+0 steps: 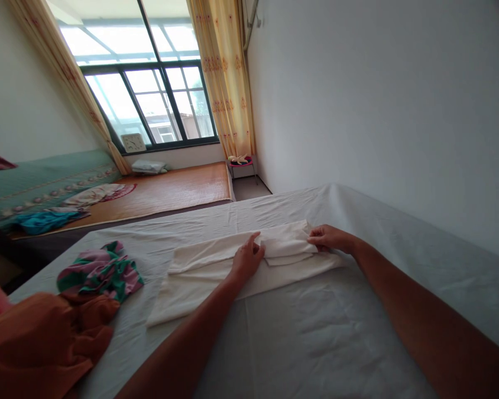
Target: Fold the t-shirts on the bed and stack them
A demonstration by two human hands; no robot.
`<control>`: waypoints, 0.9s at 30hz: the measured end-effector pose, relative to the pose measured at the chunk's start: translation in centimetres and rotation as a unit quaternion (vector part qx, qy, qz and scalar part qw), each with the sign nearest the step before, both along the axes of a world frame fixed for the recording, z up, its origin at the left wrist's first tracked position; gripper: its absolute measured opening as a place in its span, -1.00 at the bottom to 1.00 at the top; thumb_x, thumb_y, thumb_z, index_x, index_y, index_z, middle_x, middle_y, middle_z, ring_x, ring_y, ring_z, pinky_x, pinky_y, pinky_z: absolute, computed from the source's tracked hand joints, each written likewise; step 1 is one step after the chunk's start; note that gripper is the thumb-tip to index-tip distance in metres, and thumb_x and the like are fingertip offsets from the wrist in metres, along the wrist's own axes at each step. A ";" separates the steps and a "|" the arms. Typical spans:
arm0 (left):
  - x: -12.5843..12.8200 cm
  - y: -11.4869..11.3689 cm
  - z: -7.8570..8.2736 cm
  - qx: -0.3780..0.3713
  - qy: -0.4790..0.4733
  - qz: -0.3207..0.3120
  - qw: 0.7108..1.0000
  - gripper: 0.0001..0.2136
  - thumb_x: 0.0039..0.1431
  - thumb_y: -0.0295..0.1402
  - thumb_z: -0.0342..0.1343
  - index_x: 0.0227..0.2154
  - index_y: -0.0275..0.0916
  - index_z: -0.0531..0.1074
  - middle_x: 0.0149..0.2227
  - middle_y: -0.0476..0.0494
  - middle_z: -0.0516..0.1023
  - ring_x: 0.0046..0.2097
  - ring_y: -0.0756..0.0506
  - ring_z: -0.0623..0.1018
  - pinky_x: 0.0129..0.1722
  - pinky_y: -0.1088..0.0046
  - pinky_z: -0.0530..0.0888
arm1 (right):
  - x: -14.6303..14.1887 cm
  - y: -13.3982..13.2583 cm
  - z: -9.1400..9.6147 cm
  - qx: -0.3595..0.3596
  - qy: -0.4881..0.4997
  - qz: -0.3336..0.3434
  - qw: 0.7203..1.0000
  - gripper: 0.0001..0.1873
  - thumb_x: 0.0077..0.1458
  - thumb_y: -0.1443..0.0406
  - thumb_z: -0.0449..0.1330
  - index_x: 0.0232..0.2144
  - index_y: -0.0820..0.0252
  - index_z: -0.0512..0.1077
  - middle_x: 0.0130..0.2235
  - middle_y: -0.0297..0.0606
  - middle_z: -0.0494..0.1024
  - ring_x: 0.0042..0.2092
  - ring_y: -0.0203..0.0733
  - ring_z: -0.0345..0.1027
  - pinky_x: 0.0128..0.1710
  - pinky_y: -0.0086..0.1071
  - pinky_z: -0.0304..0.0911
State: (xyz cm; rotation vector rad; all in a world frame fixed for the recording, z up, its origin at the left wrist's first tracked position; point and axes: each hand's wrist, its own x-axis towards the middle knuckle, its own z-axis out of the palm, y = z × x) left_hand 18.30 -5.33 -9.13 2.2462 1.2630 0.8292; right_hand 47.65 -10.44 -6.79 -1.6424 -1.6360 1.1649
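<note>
A cream-white cloth (199, 277) lies partly folded on the bed's pale grey sheet (316, 332). My left hand (247, 259) rests on the middle of the cloth, fingers closed in a pinch on a folded layer. My right hand (328, 238) grips the cloth's right end, fingers closed on the fold's edge. Both forearms reach in from the bottom of the view.
An orange garment (45, 343) and a green-pink patterned garment (102, 271) lie at the bed's left. A white wall (378, 111) runs along the right. Beyond lie a second bed with a woven mat (170, 191), a window (149, 105), yellow curtains and a small stool (240, 162).
</note>
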 end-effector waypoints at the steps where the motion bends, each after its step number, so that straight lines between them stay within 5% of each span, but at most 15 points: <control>1: 0.0 -0.1 0.0 0.008 -0.004 0.004 1.000 -0.54 0.16 -0.33 0.02 0.14 -0.16 0.21 -0.44 0.04 0.47 -0.39 0.00 0.45 -0.30 0.48 0.37 | -0.1 0.1 0.0 -0.007 -0.016 -0.004 1.000 -0.60 -0.15 -0.01 0.26 -0.56 0.19 0.31 -0.63 -0.36 0.41 -0.58 -0.34 0.23 -0.57 -0.46 0.10; 4: -0.1 -1.0 0.2 0.095 0.001 -0.018 0.995 -0.57 0.17 -0.39 0.00 0.13 -0.09 0.25 -0.14 -0.12 0.47 -0.16 -0.07 0.46 -0.11 0.38 0.38 | -0.2 0.0 0.3 0.004 -0.087 -0.027 0.996 -0.64 -0.20 0.05 0.31 -0.55 0.16 0.30 -0.60 -0.33 0.45 -0.54 -0.26 0.32 -0.54 -0.43 0.16; 7: -0.2 -2.2 0.1 0.172 0.044 -0.100 0.979 -0.70 0.21 -0.36 -0.03 -0.01 -0.07 0.41 0.01 -0.16 0.42 0.07 -0.15 0.35 0.07 0.26 0.29 | -1.1 0.1 1.1 0.162 -0.169 -0.126 0.964 -0.67 -0.17 0.09 0.30 -0.38 0.13 0.37 -0.46 -0.31 0.52 -0.42 -0.22 0.39 -0.39 -0.39 0.23; 10: 0.0 -2.9 -0.3 0.169 0.092 -0.153 0.969 -0.72 0.21 -0.32 -0.01 -0.03 -0.08 0.43 -0.02 -0.16 0.46 0.09 -0.17 0.33 0.08 0.22 0.29 | -3.7 1.0 1.7 0.294 -0.168 -0.187 0.922 -0.67 -0.06 0.17 0.22 -0.19 0.09 0.37 -0.39 -0.35 0.51 -0.35 -0.24 0.40 -0.30 -0.39 0.26; 17: -0.2 -3.3 -0.2 0.176 0.132 -0.147 0.964 -0.69 0.23 -0.32 -0.04 0.00 -0.07 0.40 0.01 -0.11 0.44 0.12 -0.16 0.29 0.08 0.24 0.30 | -10.4 6.4 -0.8 0.238 -0.205 -0.098 0.944 -0.37 -0.12 0.34 0.24 0.07 0.20 0.27 -0.40 -0.36 0.56 -0.29 -0.22 0.44 -0.19 -0.38 0.27; 21: -0.4 -3.3 -0.1 0.179 0.137 -0.149 0.963 -0.68 0.21 -0.32 -0.02 0.02 -0.06 0.39 0.00 -0.11 0.44 0.09 -0.15 0.31 0.08 0.24 0.29 | -10.7 8.4 -3.0 0.221 -0.246 -0.102 0.938 -0.24 -0.06 0.30 0.20 0.21 0.14 0.09 -0.15 -0.24 0.57 -0.04 -0.09 0.38 -0.02 -0.23 0.23; 24: -0.4 -3.3 -0.1 0.177 0.137 -0.148 0.963 -0.68 0.21 -0.33 -0.02 0.02 -0.06 0.39 0.00 -0.11 0.43 0.09 -0.15 0.30 0.09 0.25 0.29 | -10.0 9.0 -4.2 0.261 -0.254 -0.104 0.926 -0.14 -0.02 0.29 0.16 0.29 0.17 -0.10 0.20 -0.12 0.28 0.23 0.00 0.05 0.12 -0.13 0.10; 27: -0.4 -3.3 -0.1 0.173 0.138 -0.144 0.964 -0.68 0.21 -0.32 -0.03 0.01 -0.05 0.39 0.01 -0.10 0.43 0.10 -0.15 0.30 0.09 0.25 0.28 | -9.3 9.1 -4.8 0.296 -0.230 -0.127 0.918 -0.18 0.02 0.38 0.04 0.30 0.27 -0.15 0.23 -0.09 0.21 0.24 -0.06 0.00 0.18 -0.15 0.04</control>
